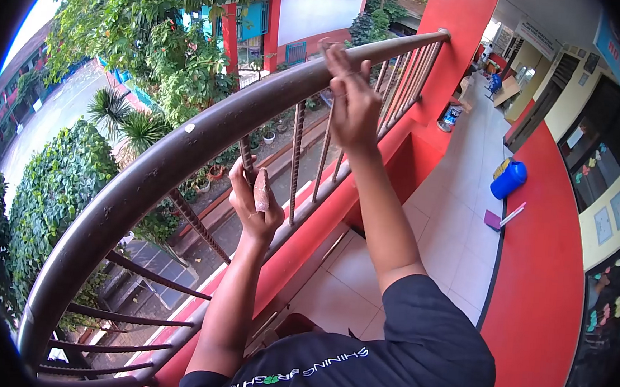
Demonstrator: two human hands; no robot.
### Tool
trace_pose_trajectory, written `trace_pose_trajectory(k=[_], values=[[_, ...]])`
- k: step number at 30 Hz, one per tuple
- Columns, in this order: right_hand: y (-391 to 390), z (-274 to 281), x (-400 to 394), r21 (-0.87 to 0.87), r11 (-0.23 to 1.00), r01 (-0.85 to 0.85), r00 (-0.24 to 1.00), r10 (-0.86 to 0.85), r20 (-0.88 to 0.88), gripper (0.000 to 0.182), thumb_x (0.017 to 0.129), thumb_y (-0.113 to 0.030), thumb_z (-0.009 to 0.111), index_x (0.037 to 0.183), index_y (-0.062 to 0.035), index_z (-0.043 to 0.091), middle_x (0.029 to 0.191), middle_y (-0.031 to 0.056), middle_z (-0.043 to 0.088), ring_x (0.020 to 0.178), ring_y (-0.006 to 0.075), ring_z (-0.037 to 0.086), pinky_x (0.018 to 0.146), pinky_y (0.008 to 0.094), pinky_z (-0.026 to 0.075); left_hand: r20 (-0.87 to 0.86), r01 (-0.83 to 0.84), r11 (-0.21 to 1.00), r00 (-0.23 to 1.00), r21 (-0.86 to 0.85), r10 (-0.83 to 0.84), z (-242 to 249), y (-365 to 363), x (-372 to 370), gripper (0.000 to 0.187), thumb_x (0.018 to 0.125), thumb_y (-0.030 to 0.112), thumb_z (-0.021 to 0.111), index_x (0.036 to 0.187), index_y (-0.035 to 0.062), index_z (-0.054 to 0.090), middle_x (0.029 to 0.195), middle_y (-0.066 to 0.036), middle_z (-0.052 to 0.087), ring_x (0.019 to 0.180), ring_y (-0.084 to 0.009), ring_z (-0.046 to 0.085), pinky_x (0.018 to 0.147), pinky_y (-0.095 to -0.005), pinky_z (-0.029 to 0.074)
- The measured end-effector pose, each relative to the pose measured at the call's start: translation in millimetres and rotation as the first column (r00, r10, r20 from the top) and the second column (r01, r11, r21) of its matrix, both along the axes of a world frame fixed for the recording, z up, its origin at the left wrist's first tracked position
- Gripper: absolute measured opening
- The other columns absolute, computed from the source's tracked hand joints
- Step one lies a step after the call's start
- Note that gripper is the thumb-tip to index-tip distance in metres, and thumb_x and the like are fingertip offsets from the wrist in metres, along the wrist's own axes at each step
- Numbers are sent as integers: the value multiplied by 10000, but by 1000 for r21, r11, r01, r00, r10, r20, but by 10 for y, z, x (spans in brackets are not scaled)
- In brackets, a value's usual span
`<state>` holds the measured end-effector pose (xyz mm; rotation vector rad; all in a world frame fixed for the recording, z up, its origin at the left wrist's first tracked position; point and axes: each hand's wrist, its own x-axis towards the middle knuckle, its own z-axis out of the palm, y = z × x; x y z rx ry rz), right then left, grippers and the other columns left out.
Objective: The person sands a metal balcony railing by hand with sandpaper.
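Observation:
A thick dark brown metal handrail (pixel 218 122) curves from the lower left to a red pillar at the top. Under it stand ribbed vertical bars (pixel 296 160). My left hand (pixel 255 200) is wrapped round one of these bars, its thumb with a pale, whitish covering pointing up. Higher and to the right, my right hand (pixel 352 99) is raised at the handrail, fingers stretched out and lying against or just over its near side. Nothing shows in the right hand's grasp.
A red ledge (pixel 306 247) runs below the bars. To the right is a tiled corridor (pixel 433 231) with a blue container (pixel 508 180), a purple dustpan-like object (pixel 493 220) and a red-and-cream wall (pixel 544 282). A red pillar (pixel 449 52) stands ahead. Trees and a yard lie beyond the railing.

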<state>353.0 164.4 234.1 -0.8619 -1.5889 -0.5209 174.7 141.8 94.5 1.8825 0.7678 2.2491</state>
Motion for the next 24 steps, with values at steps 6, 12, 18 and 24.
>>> trace_pose_trajectory(k=[6, 12, 18, 24], values=[[-106, 6, -80, -6, 998, -60, 998, 61, 30, 371, 1041, -198, 474, 1338, -32, 623, 1351, 186, 614, 1321, 331, 543, 1193, 505, 274, 3, -22, 1000, 1000, -4, 22, 45, 14, 17, 385, 1005, 235, 454, 1257, -56, 480, 739, -37, 506, 562, -93, 454, 511, -248, 344], [216, 13, 245, -16, 998, 62, 983, -64, -174, 407, 1070, -213, 399, 1322, 24, 612, 1357, 204, 600, 1327, 332, 530, 1203, 475, 274, 5, 9, 999, 1000, -39, -8, 34, -8, -4, 387, 1012, 238, 456, 1258, -58, 483, 735, -33, 497, 541, -82, 446, 511, -246, 362], [-558, -60, -678, -80, 971, -223, 961, 233, 148, 409, 988, -150, 517, 1378, -61, 601, 1439, 176, 548, 1367, 329, 498, 1221, 499, 210, -40, 3, 997, 999, -83, -7, 57, -61, -7, 266, 977, 102, 461, 1196, -23, 542, 1131, -241, 589, 624, -285, 564, 605, -339, 498], [150, 37, 182, -75, 995, -66, 979, 50, -195, 384, 1050, -195, 439, 1345, -19, 612, 1421, 179, 554, 1368, 321, 491, 1221, 517, 194, -67, -5, 998, 998, -55, 1, -60, -7, -40, 235, 976, 72, 451, 1164, -33, 546, 1162, -247, 569, 695, -285, 596, 598, -353, 490]])
